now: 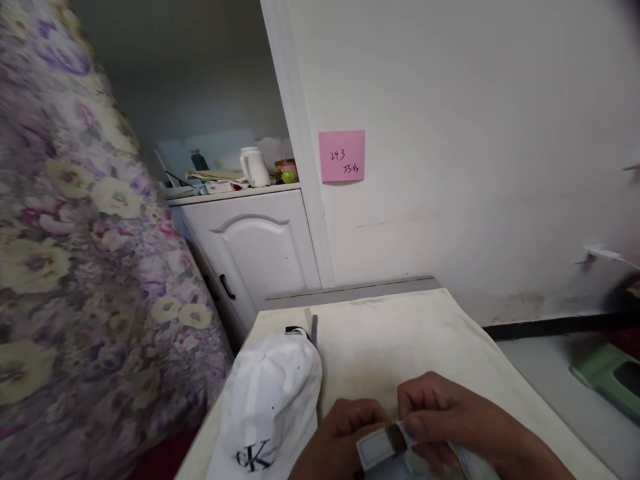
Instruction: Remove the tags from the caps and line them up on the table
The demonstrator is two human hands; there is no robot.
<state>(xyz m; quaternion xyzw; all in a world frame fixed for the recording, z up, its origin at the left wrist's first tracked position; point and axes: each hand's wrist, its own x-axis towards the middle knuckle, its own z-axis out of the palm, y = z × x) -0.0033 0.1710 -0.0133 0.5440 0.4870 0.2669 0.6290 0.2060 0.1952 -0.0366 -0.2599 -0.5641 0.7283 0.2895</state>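
Low in the view, over the near part of the table, both my hands are closed on a pale fabric strap point(374, 449) with a brown buckle point(395, 438). My left hand point(345, 433) grips it from the left, beside the buckle. On the other side, my right hand point(450, 420) pinches the strap end between thumb and fingers. Pale fabric hangs below the hands, mostly cut off by the frame, so I cannot make out the whole item. A white cap point(280, 380) with black "CK" lettering lies left of my left hand, its dark strap end towards the back.
The cream-covered table point(380, 340) stands against the wall. A floral curtain point(100, 253) hangs on the left. Behind it is a white cabinet point(255, 240) with a white jug point(255, 167) on top. A pink note point(342, 156) is on the wall; a green stool point(610, 380) stands right.
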